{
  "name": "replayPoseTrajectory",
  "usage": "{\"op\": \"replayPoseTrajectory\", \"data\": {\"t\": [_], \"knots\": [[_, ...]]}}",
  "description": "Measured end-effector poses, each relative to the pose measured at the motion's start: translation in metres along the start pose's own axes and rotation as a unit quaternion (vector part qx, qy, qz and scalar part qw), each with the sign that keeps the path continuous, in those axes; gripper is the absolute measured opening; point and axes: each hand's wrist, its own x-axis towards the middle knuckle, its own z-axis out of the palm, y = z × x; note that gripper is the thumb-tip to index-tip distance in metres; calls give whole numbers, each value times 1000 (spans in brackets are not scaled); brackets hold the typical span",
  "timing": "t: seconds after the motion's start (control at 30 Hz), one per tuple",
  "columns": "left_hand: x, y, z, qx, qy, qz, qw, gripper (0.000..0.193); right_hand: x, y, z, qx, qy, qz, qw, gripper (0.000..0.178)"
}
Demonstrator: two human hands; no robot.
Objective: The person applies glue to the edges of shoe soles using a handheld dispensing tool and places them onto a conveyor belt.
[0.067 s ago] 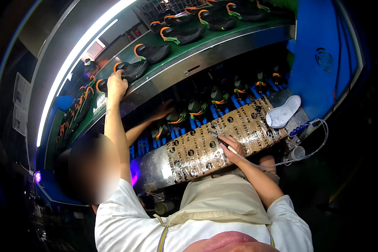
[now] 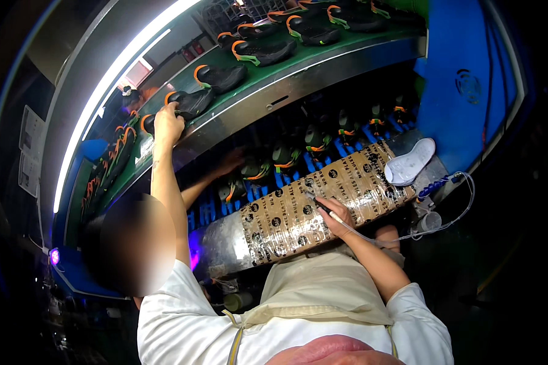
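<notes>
My left hand reaches up to the green conveyor belt, its fingers closed at the heel end of a black shoe sole with an orange heel rim. The fingertips are partly hidden. A similar sole lies just left of that hand, and another sole to its right. Low over the bench, my right hand grips a thin pen-like brush, black and white, with a clear tube trailing from its rear end. The brush tip points up and left above the taped bench top.
A white shoe-shaped piece lies at the bench's right end, near a blue coiled hose fitting. Dark shoes stand on blue holders below the belt. A co-worker's hand reaches in from the left. A blue machine wall bounds the right.
The co-worker's hand has shifted slightly left, away from the dark shoes. My own hands have hardly moved.
</notes>
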Motion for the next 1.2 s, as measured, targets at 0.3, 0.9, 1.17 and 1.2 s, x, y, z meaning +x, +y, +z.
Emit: {"op": "replayPoseTrajectory", "data": {"t": [0.3, 0.9, 1.17, 1.2], "knots": [[-27, -35, -25, 88, -23, -315, 945, 70, 0, 6, 4, -3, 16, -18, 1000, 33], [-259, 106, 34, -790, -50, -372, 484, 49, 13, -46, -29, 191, 86, 185, 960, 23], [-343, 174, 76, -903, -105, -364, 202, 80, 28, -122, -13, 306, -51, 182, 933, 27], [-346, 178, 79, -909, -108, -361, 178, 85, 31, -131, -4, 291, -70, 162, 940, 26]]}}
